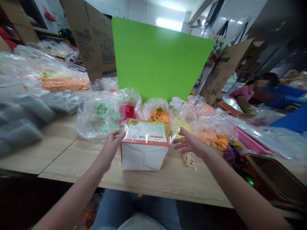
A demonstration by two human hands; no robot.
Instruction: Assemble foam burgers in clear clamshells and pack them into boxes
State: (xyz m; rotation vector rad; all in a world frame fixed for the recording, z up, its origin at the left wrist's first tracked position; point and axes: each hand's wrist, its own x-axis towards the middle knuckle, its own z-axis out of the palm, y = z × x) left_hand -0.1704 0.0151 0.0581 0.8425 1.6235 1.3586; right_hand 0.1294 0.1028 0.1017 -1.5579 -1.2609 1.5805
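Note:
A box [145, 156] with a white front and a printed, barcoded top stands on the table before me, with clear plastic film around it. My left hand [114, 142] is at the box's upper left edge, fingers stretched toward the film there; blur hides whether the fingertips touch it. To the right of the box, my right hand [189, 143] is open with its fingers spread, close to a corner of film that sticks out. Below that hand lies a small clear packet [189, 159] with a printed face.
Behind the box sit clear bags with green pieces [102, 110], red pieces [128, 111] and orange discs [160, 116]. A green board [158, 60] rises behind them. Stacked clear packages [21, 118] lie left, a brown tray [275, 175] right. Other people sit farther back on both sides.

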